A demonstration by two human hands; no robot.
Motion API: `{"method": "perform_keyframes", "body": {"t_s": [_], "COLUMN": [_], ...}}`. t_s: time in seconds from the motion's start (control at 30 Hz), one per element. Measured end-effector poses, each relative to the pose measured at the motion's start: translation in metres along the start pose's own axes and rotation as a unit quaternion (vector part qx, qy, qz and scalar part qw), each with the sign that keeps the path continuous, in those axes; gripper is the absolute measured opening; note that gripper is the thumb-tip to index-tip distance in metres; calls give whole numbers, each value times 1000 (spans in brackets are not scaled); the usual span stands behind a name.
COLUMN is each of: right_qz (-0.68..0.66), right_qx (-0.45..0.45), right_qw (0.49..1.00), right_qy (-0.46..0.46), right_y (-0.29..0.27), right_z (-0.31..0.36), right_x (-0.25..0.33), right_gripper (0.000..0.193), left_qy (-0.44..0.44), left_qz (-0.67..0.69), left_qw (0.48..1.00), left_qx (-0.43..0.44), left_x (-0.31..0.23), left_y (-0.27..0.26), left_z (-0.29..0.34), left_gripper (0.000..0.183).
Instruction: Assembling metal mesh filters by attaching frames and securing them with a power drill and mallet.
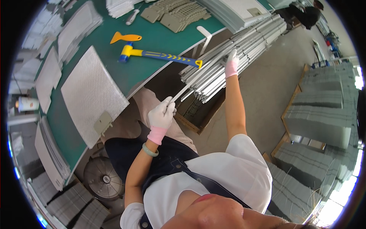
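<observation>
My left hand [161,115], in a white glove with a pink cuff, is closed around the near end of a long thin metal strip [185,88]. Farther right, my right hand [231,64] wears a matching glove and grips the same strip, over a bundle of silvery metal strips [251,42]. Its fingertips show only in part. On the green table [152,36] beside the bundle lies a mallet [160,56] with a yellow and blue head, its handle end jutting past the edge. A ribbed whitish panel [91,95] lies near my left arm, with a beige plastic piece [103,123] at its corner.
An orange scraper [126,37] and beige plastic parts [175,15] lie farther back on the table. A white bracket [205,36] sticks out from its edge. Below stands a floor fan [103,177]. Stacked grey panels [318,122] line the right; another person [305,15] is far off.
</observation>
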State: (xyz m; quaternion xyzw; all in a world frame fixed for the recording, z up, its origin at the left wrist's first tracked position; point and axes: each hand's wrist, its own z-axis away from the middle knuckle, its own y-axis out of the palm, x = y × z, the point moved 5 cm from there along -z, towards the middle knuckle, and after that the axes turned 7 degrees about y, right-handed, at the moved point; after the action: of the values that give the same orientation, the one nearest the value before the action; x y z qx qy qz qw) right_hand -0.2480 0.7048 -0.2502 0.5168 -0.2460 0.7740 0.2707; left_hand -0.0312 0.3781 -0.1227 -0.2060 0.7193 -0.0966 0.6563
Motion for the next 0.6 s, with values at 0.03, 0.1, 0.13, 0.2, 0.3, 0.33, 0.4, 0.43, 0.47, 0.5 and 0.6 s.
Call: {"method": "perform_keyframes", "body": {"t_s": [0.03,0.1,0.13,0.2,0.3,0.33,0.4,0.43,0.47,0.5,0.6], "right_qz": [128,-157,-329,-408,-412,-412,-391,-374,-384,-286,-306], "right_qx": [-79,135,252,317,367,384,295,314,324,278,93], "right_qw": [975,977,909,856,834,826,870,869,862,909,940], "right_qy": [-167,-44,40,16,18,11,-50,-73,-65,-119,-121], "right_y": [-5,14,28,26,11,15,-1,-14,-27,-43,-69], "right_z": [1,5,19,40,53,75,99,90,79,63,80], "right_x": [18,20,29,54,79,88,106,114,114,119,129], "right_gripper": [57,48,43,32,34,40,45,50,58,65,46], "left_qy": [4,22,18,12,-2,-18,-26,-33,-8,-21,60], "left_qz": [26,67,79,107,170,179,110,144,210,157,194], "left_qw": [1000,997,996,993,981,973,968,947,909,895,793], "left_qx": [2,-11,-26,-57,-97,-142,-223,-285,-359,-417,-575], "left_x": [-8,-19,-19,-24,1,10,18,25,31,38,58], "left_y": [-6,-21,-30,-46,-70,-90,-141,-169,-196,-228,-317], "left_z": [6,19,26,40,62,73,97,113,131,149,209], "left_gripper": [21,20,20,19,21,23,23,23,19,21,34]}}
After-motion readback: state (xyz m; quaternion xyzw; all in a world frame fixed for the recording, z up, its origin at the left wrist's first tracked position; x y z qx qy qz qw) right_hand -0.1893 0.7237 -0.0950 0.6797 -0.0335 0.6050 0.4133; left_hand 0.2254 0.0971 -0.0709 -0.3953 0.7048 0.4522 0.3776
